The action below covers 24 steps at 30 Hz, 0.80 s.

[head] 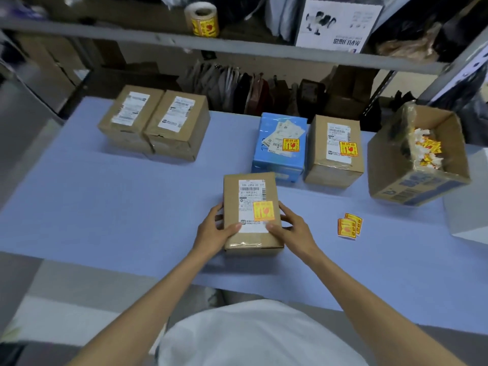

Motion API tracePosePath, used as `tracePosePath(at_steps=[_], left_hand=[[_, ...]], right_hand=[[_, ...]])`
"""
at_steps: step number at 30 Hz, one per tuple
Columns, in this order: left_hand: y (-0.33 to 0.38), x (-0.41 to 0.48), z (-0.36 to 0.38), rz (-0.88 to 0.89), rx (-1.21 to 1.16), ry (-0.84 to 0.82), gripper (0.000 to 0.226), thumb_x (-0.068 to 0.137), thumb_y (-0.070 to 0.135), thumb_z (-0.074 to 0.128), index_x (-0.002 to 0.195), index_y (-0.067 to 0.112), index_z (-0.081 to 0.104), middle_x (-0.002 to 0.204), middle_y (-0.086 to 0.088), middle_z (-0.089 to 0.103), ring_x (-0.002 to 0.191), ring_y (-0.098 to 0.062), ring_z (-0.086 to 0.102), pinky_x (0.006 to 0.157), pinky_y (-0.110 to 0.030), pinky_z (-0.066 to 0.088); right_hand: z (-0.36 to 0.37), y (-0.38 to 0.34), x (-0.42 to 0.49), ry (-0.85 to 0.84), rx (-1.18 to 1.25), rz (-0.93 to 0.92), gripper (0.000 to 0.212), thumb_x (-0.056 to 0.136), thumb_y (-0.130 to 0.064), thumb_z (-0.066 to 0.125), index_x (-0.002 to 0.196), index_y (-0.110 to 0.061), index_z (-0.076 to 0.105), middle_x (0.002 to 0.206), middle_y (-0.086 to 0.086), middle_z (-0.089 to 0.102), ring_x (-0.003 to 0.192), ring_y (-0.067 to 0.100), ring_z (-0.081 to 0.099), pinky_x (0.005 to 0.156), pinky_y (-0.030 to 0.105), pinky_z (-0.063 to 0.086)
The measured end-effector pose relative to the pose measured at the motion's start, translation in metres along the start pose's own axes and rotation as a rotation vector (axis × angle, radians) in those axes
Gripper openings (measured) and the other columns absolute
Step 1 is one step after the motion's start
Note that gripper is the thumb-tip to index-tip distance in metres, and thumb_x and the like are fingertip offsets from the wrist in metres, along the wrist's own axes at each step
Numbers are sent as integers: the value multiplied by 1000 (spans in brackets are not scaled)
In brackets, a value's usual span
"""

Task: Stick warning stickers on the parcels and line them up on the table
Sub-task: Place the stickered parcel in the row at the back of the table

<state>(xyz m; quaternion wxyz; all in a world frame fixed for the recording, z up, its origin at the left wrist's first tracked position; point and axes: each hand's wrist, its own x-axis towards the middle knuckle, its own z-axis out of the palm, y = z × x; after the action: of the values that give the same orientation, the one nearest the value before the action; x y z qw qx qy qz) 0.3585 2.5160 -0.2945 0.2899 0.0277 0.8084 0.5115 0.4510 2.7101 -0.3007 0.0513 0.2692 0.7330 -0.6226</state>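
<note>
A small brown parcel [250, 207] lies on the blue table [105, 202] in front of me, with a white label and a yellow warning sticker [263, 210] on top. My left hand [217, 229] grips its left side, thumb on the top. My right hand [290, 228] grips its right side, thumb on the label. A blue parcel [280, 151] and a brown parcel [334, 151] stand behind, each with a yellow sticker. Two brown parcels [155, 122] at the far left carry only white labels. Loose stickers [349, 226] lie to the right.
An open carton [417, 157] with sticker scraps stands at the far right, beside a white box [470, 210] at the table's right edge. A sticker roll [202, 18] sits on the shelf [237, 46] above. Bags hang behind the table.
</note>
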Motion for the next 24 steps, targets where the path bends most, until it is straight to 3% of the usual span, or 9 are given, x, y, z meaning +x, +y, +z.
tracePosePath(at_steps=[2,5,10,15,19,24], left_hand=[[-3,2,-24,-3,2,39,68,80,20,75,140,21,43,132,0,56,97,-9,55,75,-13,43],[1,13,-56,7,37,87,67,80,20,75,140,20,45,128,1,57,97,-9,56,67,-4,39],[24,57,-91,62,38,119,67,80,19,75,140,21,45,129,0,59,102,-13,58,91,-27,49],[64,115,-104,80,64,63,63,83,13,71,140,21,45,122,4,62,107,-14,59,94,-28,46],[95,157,-99,103,111,9,54,85,5,66,135,15,49,125,-2,62,113,-21,59,94,-27,45],[116,199,-94,97,199,11,51,88,1,60,136,12,47,127,-4,61,117,-22,57,89,-21,40]], right_hand=[[20,-7,11,-26,-13,-8,76,74,-41,74,142,-33,42,122,-2,65,107,3,61,89,36,56],[47,-28,30,-47,-27,-29,77,73,-43,72,143,-31,41,123,0,64,108,7,61,89,38,56],[71,-68,68,63,-13,-92,51,83,-21,72,131,-27,56,110,-12,64,103,15,65,92,40,54],[72,-111,112,183,-87,-157,39,82,-16,70,120,-25,65,100,-13,64,100,10,61,89,31,50],[60,-135,147,276,-131,-85,31,83,-12,69,114,-17,68,93,-8,64,93,16,63,89,38,52],[53,-145,184,319,-233,-84,27,81,-18,71,108,-17,70,102,1,72,88,15,64,86,38,54]])
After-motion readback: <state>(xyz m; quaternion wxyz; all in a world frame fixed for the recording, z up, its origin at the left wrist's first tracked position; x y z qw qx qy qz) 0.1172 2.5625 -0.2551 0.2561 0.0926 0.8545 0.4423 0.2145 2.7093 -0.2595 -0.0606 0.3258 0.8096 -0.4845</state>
